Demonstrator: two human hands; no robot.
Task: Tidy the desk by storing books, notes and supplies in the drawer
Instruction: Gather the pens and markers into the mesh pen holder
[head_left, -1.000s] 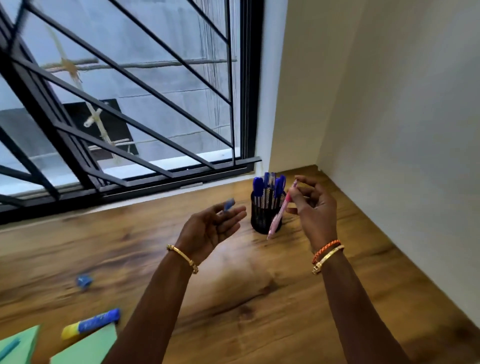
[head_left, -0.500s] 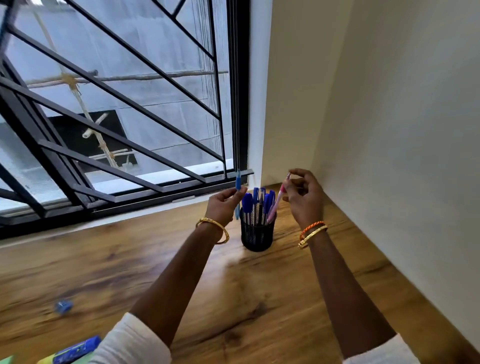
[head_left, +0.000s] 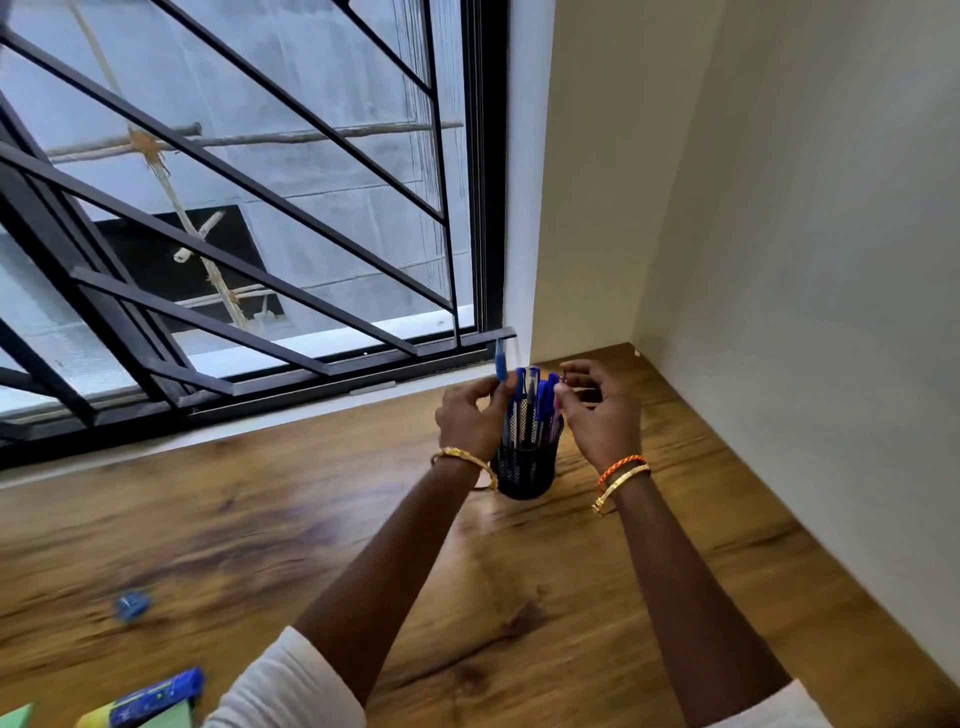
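A black mesh pen holder (head_left: 524, 470) stands near the desk's far right corner, filled with several blue pens (head_left: 535, 402). My left hand (head_left: 470, 418) is at the holder's left side, pinching a blue pen (head_left: 501, 364) upright over its rim. On the holder's right, my right hand (head_left: 602, 415) has its fingertips closed on the top of a pink pen (head_left: 557, 408), whose lower part is inside the holder.
The wooden desk (head_left: 260, 545) runs along a barred window (head_left: 234, 234) and meets a white wall (head_left: 805, 286) on the right. A small blue object (head_left: 132, 605) lies at the left. A blue and yellow glue stick (head_left: 150, 699) rests on green paper at the bottom left.
Both hands have moved forward to the holder. The pink pen has gone down into it and the blue pen now stands upright over the rim.
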